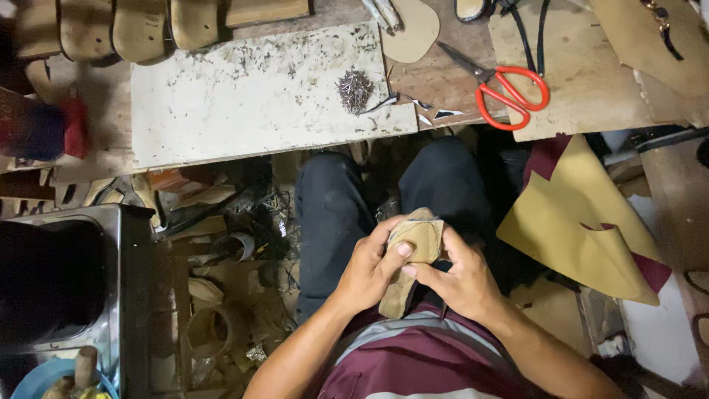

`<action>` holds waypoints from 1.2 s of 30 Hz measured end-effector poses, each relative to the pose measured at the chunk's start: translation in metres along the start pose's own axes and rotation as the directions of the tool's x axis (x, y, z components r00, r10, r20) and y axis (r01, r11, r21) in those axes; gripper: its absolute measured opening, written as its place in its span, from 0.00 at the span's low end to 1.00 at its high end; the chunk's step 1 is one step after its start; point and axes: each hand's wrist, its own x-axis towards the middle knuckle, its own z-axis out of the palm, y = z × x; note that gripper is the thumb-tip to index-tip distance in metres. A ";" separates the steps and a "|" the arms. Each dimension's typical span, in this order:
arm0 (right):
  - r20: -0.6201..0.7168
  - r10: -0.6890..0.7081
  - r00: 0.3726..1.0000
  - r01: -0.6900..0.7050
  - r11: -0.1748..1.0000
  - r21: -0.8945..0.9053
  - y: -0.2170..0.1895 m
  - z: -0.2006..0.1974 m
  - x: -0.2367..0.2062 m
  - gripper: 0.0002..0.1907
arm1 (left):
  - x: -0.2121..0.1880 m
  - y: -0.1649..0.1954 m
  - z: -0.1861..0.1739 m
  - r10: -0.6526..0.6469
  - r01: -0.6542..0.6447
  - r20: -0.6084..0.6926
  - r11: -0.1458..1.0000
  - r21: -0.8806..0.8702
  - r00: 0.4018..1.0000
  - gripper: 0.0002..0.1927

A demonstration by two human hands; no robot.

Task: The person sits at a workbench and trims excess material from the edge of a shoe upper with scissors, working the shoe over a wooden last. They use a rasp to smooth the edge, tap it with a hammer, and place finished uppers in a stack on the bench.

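Over the lap, below the front edge of the white, paint-chipped bench point(244, 103), a tan fabric-covered shoe piece point(413, 258) is held between both hands: left hand point(369, 270) wrapped round its left side with the thumb pressed on top, right hand point(458, 277) cupping its right side, fingers curled shut on it. On the bench: a small grey pile of nails point(355, 90) near the front edge; red-handled scissors point(502, 87) to its right; tan soles point(140, 29) along the far left edge.
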 end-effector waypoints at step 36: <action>0.109 0.168 0.980 -0.164 0.986 -0.042 0.015 0.002 0.037 0.21 | 0.015 -0.039 -0.005 -0.202 0.180 -0.226 0.977 -0.115 0.953 0.19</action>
